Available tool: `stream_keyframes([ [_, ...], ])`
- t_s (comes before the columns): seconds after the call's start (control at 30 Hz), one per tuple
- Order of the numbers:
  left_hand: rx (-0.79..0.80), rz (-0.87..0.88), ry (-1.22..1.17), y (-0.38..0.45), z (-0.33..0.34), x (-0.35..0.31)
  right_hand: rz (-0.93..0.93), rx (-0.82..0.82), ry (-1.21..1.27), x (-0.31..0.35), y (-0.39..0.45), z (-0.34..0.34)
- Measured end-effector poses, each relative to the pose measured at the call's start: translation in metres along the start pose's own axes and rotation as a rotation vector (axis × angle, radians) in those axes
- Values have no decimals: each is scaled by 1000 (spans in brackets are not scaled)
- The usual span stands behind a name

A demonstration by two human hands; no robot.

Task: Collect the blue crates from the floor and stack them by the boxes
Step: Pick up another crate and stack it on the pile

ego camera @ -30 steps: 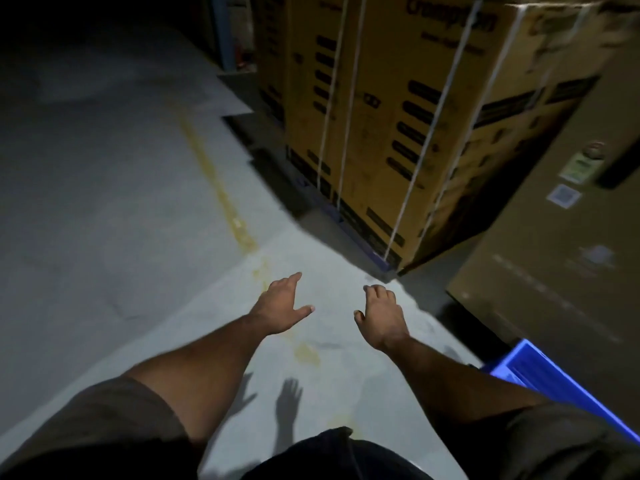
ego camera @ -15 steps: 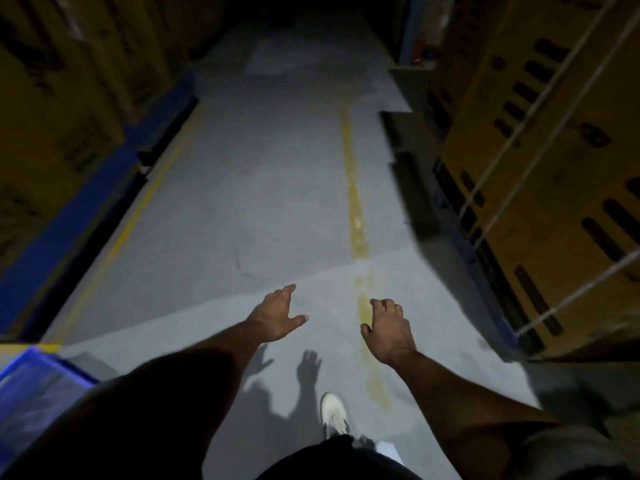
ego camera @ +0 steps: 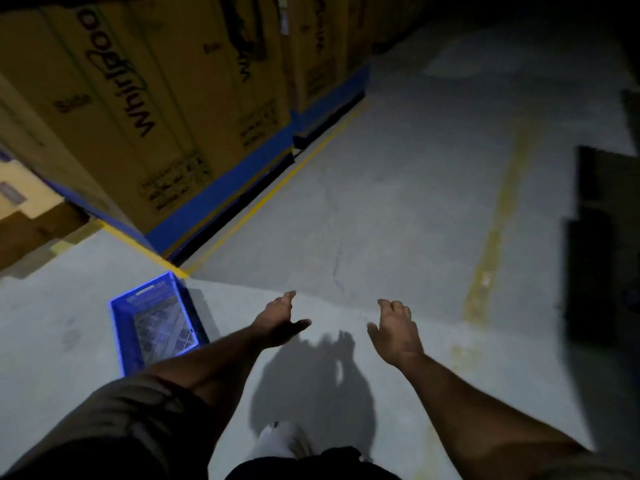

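Note:
An empty blue crate stands on the grey floor at the lower left, partly hidden by my left forearm. My left hand is stretched out in the air to the right of the crate, fingers straight, holding nothing. My right hand hangs further right with fingers loosely bent and empty. Both hands are apart from the crate. Tall brown cardboard boxes line the left side behind it.
The boxes sit on blue pallets edged by a yellow floor line. A worn yellow stripe runs down the aisle at right. A dark object stands at the right edge. My white shoe shows below.
The view has swung left: the strapped boxes on the right are out of sight and the blue crate has come further into view at lower left. Both hands stay extended and empty.

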State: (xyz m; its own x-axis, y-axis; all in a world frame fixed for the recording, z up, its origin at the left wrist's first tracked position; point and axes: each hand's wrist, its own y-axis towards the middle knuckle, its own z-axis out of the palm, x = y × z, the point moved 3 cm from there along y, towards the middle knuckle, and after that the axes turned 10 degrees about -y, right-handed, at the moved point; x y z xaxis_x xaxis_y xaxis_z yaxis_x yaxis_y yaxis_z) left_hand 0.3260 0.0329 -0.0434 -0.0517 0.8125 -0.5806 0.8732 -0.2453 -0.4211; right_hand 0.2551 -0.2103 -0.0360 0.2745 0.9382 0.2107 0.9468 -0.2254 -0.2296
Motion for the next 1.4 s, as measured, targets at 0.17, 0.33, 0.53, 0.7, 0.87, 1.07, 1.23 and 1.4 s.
stream_keyframes([
  [0.17,-96,-106,-72,31,-26,40,-162,33,-38,48,68,2],
  [0.33,-187,-234,-244,72,-58,96,-318,101,-114,120,153,3],
  [0.53,-321,-439,-441,116,-111,167,-516,160,-252,230,248,-6],
  [0.7,-414,-545,-512,128,-157,210,-694,178,-320,327,309,-2],
  [0.87,-510,-668,-614,125,-186,250,-837,271,-351,411,339,14],
  [1.07,-675,-824,-759,129,-208,294,-1024,352,-426,504,379,45],
  [1.23,-818,-975,-813,150,-240,293,-1213,425,-443,580,427,64],
  [1.4,-983,-1084,-948,186,-258,299,-1403,435,-611,645,483,71],
])
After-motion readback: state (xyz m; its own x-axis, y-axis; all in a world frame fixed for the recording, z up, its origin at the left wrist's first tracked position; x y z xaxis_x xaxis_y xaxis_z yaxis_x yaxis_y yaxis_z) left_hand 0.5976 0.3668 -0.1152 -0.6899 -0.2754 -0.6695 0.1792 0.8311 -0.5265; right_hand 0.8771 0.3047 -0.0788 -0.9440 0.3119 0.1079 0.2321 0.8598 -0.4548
